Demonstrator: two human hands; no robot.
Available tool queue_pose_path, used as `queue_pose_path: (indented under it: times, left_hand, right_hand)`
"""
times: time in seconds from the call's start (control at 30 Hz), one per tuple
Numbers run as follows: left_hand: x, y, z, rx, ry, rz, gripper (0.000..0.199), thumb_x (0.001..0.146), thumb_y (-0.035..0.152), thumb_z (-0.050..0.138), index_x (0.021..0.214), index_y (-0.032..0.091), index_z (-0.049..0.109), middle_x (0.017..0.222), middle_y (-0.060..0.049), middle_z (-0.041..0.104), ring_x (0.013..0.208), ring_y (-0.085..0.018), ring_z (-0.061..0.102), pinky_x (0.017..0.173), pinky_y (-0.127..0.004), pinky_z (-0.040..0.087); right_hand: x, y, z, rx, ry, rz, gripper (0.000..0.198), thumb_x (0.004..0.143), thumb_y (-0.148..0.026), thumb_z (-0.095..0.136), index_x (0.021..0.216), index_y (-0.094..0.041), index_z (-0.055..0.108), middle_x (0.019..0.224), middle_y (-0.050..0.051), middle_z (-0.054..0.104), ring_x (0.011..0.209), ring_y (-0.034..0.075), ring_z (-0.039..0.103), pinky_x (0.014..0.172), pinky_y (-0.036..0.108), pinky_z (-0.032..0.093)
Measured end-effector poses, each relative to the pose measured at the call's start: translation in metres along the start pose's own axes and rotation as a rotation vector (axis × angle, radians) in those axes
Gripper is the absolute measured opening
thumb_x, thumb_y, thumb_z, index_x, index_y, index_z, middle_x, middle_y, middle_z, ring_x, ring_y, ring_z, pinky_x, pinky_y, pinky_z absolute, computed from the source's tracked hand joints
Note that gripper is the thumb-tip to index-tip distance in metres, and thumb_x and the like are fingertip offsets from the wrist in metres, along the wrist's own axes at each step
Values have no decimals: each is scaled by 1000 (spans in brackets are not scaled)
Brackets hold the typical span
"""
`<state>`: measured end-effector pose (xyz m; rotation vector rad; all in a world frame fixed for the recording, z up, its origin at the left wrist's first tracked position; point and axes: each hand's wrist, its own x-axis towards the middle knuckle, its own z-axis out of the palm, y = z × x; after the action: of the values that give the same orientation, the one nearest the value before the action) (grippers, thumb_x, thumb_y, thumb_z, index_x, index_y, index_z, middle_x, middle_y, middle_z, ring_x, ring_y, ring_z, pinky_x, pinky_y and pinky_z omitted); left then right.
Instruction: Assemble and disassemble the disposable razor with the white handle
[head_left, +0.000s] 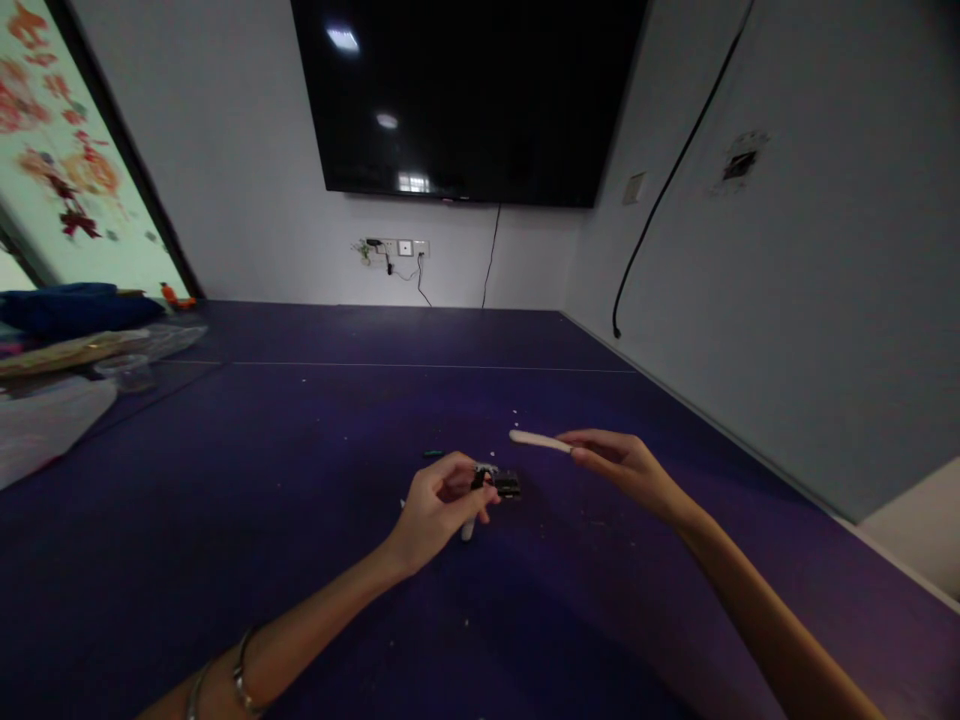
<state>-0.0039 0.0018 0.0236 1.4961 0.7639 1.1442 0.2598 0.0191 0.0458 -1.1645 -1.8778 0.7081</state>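
My left hand is closed around a small dark object, pinched between thumb and fingers. Just right of its fingertips is a small black block-like piece; whether it is held or lies on the surface I cannot tell. A whitish rounded piece shows below the fingers. In my right hand is a slim cream-coloured stick with a rounded end, gripped at its right end and pointing left. The stick is apart from the left hand.
Both hands are over a dark purple surface dotted with small white crumbs. A small green piece lies beyond the left hand. Bags and blue cloth are piled at the far left. A television hangs on the wall; a black cable dangles at right.
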Motion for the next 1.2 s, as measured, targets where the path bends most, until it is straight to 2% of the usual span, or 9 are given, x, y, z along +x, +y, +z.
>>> queue_pose_path:
  times: [0.13,0.23,0.33,0.5,0.67,0.87,1.07,1.2]
  left_hand:
    - [3,-14,2,-10,66,-21,20,80,36,56,82,17,47,54,4,59,32,-4,40,33,-16,30]
    - [4,-18,2,25,147,-41,22,80,39,55,83,18,47,45,9,45,31,-4,32,31,-15,24]
    - [7,-16,0,75,230,-41,24,78,41,56,81,18,51,46,10,37,35,-4,30,34,-16,25]
    - [11,-13,-7,51,294,-76,44,83,53,39,80,14,61,55,4,40,44,-7,35,40,-19,27]
    - [12,-18,-8,17,282,-45,39,81,53,46,81,16,60,59,3,44,52,-9,38,47,-20,30]
    - [12,-20,-5,42,181,22,34,83,49,47,79,17,57,60,3,44,53,-10,41,52,-21,33]
    - [12,-21,-6,93,151,85,28,87,43,44,85,17,54,61,4,43,54,-10,42,54,-22,34]
    - [12,-22,-6,66,141,64,27,87,42,44,86,17,52,61,5,40,49,-8,36,47,-21,28]
  right_hand:
    - [1,-5,14,56,34,4,32,86,-42,47,104,-20,61,66,-1,52,60,11,47,55,24,36]
    - [1,-11,26,192,34,35,30,86,-43,47,102,-19,58,64,-3,47,59,10,45,57,24,35]
    - [-1,-20,42,456,24,119,27,85,-43,48,98,-20,54,67,-4,46,56,8,45,54,24,34]
    - [-10,-34,78,967,-48,360,26,79,-41,58,90,-20,48,61,-7,41,43,4,30,39,19,17]
    - [-27,-47,100,1295,-141,495,23,78,-33,62,89,-20,47,57,-9,37,42,3,27,38,17,13]
    - [-39,-60,103,1419,-166,595,23,78,-34,63,90,-20,49,51,-11,31,38,2,15,35,15,7]
    - [-61,-62,120,1469,-171,699,30,74,-43,65,84,-19,50,47,-11,27,37,2,13,33,14,5]
    - [-69,-66,124,1514,-197,747,33,70,-45,67,78,-19,47,47,-11,28,36,2,13,33,14,3]
